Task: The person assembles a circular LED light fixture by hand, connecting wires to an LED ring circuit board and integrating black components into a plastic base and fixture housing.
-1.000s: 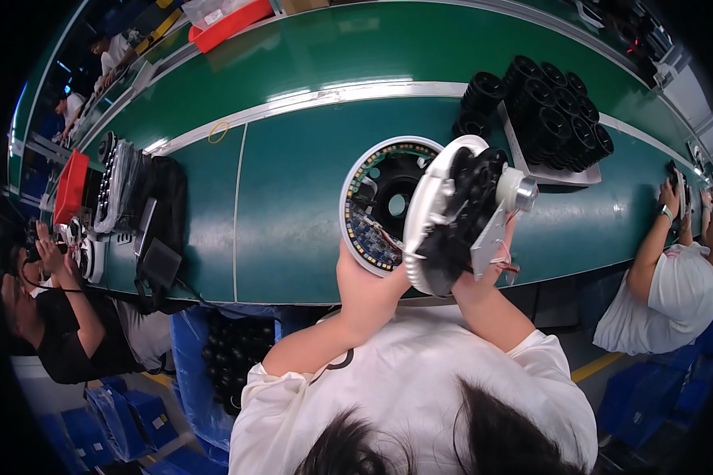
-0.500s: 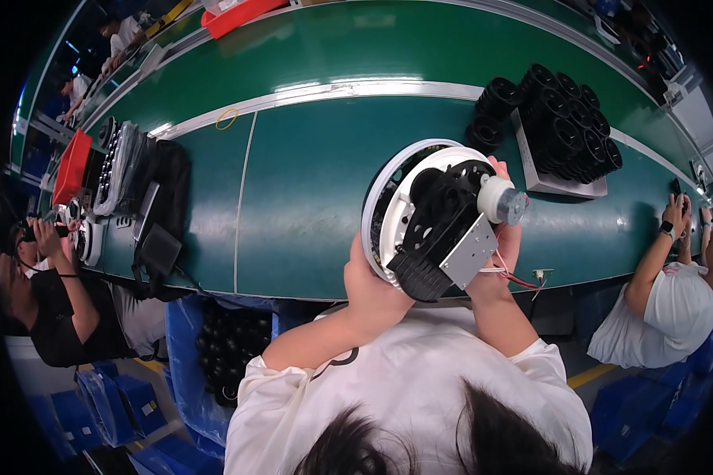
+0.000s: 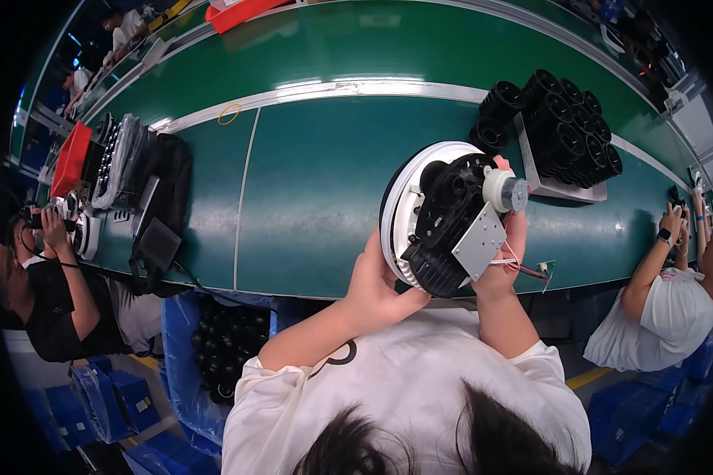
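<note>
Between my two hands I hold a round white and black motorised assembly (image 3: 444, 214), tilted above the near edge of the bench. It carries a silver metal plate (image 3: 480, 241), a motor with a white and grey housing (image 3: 505, 191) and a ribbed black part at its lower end. My left hand (image 3: 380, 281) is closed around its lower left rim. Partly hidden behind the assembly, my right hand (image 3: 511, 253) grips its right side. Red, black and white wires hang from it to a small green circuit board (image 3: 545, 275), which dangles beside my right hand.
On the green bench (image 3: 317, 198), a white box (image 3: 566, 190) of stacked black ribbed cylinders (image 3: 566, 123) stands at right. A red bin (image 3: 71, 162), bagged parts and a dark tablet-like device (image 3: 160, 241) sit left. A blue bin (image 3: 178, 372) holds black round parts below. Co-workers sit on both sides.
The assembly has shifted slightly right and turned a little in my hands, showing more of its outer rim's side. The dangling circuit board has swung right. Both hands keep their hold.
</note>
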Demonstrator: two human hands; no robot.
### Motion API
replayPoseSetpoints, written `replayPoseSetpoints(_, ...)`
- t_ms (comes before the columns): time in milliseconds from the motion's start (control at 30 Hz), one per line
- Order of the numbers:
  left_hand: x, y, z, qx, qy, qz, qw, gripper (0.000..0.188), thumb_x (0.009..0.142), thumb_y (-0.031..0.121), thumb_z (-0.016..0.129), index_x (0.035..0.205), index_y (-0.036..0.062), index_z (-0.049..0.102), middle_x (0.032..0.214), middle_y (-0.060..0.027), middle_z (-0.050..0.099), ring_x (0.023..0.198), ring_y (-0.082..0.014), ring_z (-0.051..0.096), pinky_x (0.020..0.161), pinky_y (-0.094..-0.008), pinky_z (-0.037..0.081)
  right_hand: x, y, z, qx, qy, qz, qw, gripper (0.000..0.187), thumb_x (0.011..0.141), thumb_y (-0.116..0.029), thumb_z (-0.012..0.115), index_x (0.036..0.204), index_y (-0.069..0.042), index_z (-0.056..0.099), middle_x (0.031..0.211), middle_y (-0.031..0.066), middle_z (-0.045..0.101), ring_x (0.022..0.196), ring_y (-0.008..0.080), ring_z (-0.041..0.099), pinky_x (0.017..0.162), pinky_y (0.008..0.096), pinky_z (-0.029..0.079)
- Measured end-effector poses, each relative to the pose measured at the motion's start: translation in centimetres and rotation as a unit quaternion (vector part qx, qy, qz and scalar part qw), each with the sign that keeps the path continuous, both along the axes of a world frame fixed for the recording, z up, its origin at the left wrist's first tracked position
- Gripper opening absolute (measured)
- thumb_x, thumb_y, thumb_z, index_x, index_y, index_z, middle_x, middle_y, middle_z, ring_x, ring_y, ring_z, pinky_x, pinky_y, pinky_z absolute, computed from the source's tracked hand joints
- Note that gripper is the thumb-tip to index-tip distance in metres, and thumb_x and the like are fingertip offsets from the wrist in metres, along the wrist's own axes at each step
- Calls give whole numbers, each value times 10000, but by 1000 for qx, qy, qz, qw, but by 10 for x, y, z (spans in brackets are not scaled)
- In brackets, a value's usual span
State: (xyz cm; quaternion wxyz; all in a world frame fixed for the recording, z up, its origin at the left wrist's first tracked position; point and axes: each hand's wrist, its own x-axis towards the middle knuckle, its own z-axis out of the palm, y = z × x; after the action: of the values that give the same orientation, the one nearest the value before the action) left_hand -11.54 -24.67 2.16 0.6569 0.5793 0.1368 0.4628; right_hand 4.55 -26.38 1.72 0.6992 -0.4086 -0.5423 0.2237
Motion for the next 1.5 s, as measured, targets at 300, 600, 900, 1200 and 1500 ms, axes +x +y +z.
replayPoseSetpoints(300,0,-1,5,-141,-8,-50,989,740,641,-72,587,1271,13,206,1192,-98,386,1117,-166,419,932,-326,377,-6,4,4,17,32,24,999,618,838,-363,505,1269,32,305,1349,196,265,1281,303,207,1018,405,203)
replayPoseSetpoints(600,1,0,5,-96,11,-37,995,751,654,-61,610,1272,19,190,1186,-99,386,1101,-171,435,927,-324,389,4,5,-1,-5,11,28,1000,652,824,-359,531,1276,40,283,1348,191,271,1286,294,201,1025,402,192)
replayPoseSetpoints(900,-3,4,1,-123,-56,-92,987,892,656,93,701,1331,39,120,1274,-91,324,1199,-190,326,970,-343,316,3,-3,8,-56,85,108,989,670,724,-246,675,1264,-67,320,1314,168,314,1198,269,349,972,367,300)
replayPoseSetpoints(1200,-25,43,25,-195,137,-78,968,488,730,243,649,1075,-19,423,957,-76,528,876,-118,502,734,-232,408,24,-1,31,-154,-163,224,948,609,655,-331,690,1163,-77,469,1258,189,361,1158,325,377,946,387,319)
replayPoseSetpoints(1500,-24,36,16,-330,-156,-153,918,485,806,329,506,1161,4,443,1099,-125,541,993,-226,543,853,-345,440,2,-5,12,-201,307,267,891,636,829,-298,517,1299,-35,179,1196,90,429,1044,156,467,854,285,408)
